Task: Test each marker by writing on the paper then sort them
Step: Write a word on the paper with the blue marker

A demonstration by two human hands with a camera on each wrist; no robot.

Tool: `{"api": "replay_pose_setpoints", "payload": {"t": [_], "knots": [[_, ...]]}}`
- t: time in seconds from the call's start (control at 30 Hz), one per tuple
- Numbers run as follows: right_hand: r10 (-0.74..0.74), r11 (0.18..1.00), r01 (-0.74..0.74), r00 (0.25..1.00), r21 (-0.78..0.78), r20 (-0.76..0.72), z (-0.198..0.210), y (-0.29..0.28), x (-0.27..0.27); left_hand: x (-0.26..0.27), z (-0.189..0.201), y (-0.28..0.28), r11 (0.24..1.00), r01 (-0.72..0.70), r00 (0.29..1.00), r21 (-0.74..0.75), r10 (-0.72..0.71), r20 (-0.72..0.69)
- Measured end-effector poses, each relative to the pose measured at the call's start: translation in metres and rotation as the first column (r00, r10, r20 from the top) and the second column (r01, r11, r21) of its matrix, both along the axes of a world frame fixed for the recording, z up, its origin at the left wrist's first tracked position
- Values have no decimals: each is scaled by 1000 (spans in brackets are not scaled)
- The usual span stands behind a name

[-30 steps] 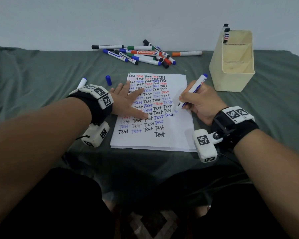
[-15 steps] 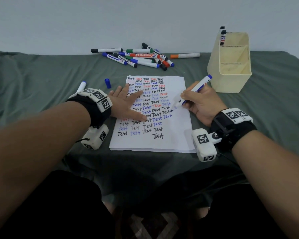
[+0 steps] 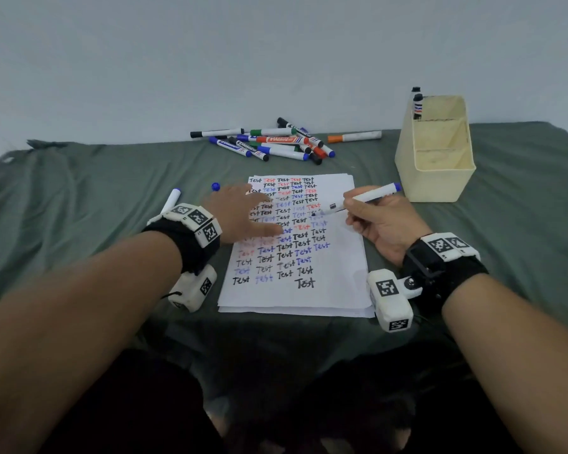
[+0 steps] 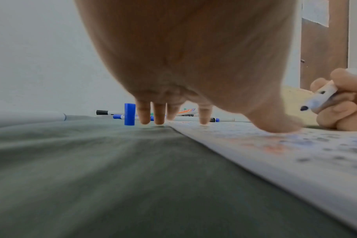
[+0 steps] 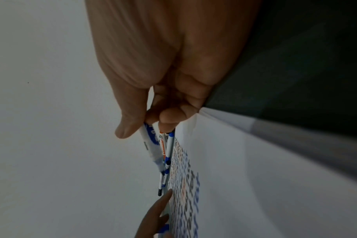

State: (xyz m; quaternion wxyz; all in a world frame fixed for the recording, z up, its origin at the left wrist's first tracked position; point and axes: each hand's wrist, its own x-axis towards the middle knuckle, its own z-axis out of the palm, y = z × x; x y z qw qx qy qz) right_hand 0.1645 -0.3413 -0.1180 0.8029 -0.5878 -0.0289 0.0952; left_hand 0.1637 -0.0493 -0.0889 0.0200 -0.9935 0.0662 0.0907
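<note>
A white paper covered with rows of "Test" in black, red and blue lies on the green cloth. My left hand lies flat on its left edge, fingers spread. My right hand grips an uncapped blue marker, tip raised just above the paper; the same marker shows in the right wrist view. A blue cap stands upright beyond my left fingers, seen too as the cap. A pile of markers lies at the back.
A cream divided holder stands at the right rear with two markers in its far compartment. An orange-capped marker lies apart from the pile. One more white marker lies behind my left wrist.
My right hand has lifted the marker tip off the paper and drawn back to the right, laying the marker flatter. My left hand stays on the paper.
</note>
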Motion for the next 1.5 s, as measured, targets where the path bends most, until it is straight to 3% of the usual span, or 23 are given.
{"api": "replay_pose_setpoints", "payload": {"t": [0.1,0.2,0.37,0.53,0.73,0.9,1.2,1.37,1.5], "knots": [[34,999,-34,999,14,-19,1,-2,0,4,7,7,999,-21,977,28,14,215],[65,997,-64,998,37,-27,2,-3,1,11,11,22,992,-124,942,-19,123,312],[100,995,-100,995,17,5,0,-2,1,30,17,47,963,-265,943,-36,267,201],[113,994,-113,994,2,3,0,-3,2,37,19,44,951,-307,937,-30,308,164],[125,992,-125,992,3,3,-1,-2,3,28,20,11,965,-73,958,-254,138,251],[142,990,-142,990,-5,14,-2,-3,3,18,27,-20,945,74,974,-318,-1,227],[166,986,-166,986,4,25,0,-3,2,6,35,-49,910,134,982,-392,-69,175],[151,988,-151,988,14,32,0,-3,0,3,32,-68,870,89,988,-485,-16,153],[148,989,-148,988,0,48,0,-3,0,6,31,-73,888,86,988,-451,-17,153]]}}
